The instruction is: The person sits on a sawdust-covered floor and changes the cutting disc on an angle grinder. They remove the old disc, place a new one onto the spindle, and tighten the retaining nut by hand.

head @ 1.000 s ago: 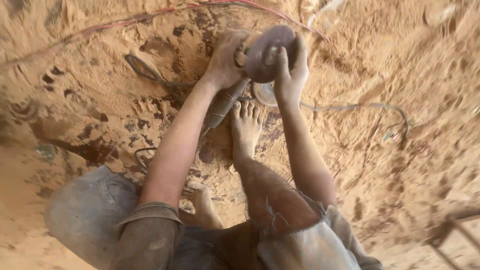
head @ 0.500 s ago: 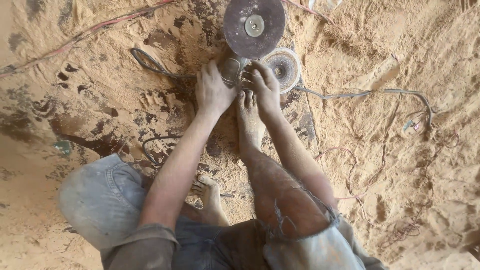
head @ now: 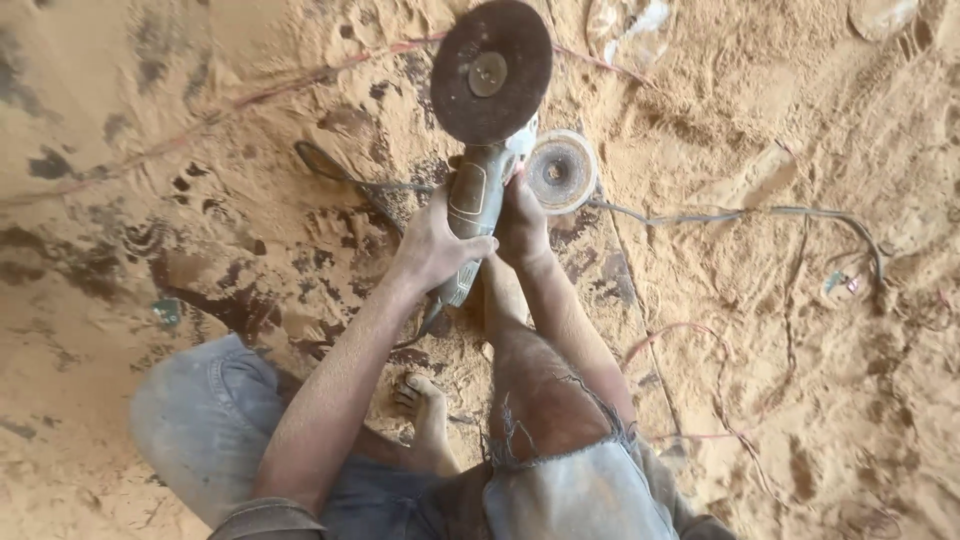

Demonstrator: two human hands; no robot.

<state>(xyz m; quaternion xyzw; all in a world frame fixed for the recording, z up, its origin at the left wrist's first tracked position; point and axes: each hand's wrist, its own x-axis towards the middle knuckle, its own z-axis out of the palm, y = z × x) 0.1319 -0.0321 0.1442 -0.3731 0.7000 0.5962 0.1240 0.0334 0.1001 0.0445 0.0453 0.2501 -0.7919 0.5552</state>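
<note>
An angle grinder (head: 470,200) with a large dark round disc (head: 490,70) is held out in front of me above sandy ground. My left hand (head: 435,245) wraps the grinder's grey-green body. My right hand (head: 522,222) grips the tool's right side near its head, fingers closed against it. A second, smaller pale disc (head: 560,170) lies on the sand just right of the grinder head. My bare feet and knees in torn denim show below the hands.
Loose sawdust-coloured sand covers the ground, with dark damp patches at left. A grey cable (head: 740,215) runs right from the grinder; a thin red cord (head: 300,85) crosses the upper left. My bare foot (head: 425,410) rests on the sand.
The grinder has been lifted and turned so its big disc faces the camera. My left hand has closed around the body and my right hand has come onto its side.
</note>
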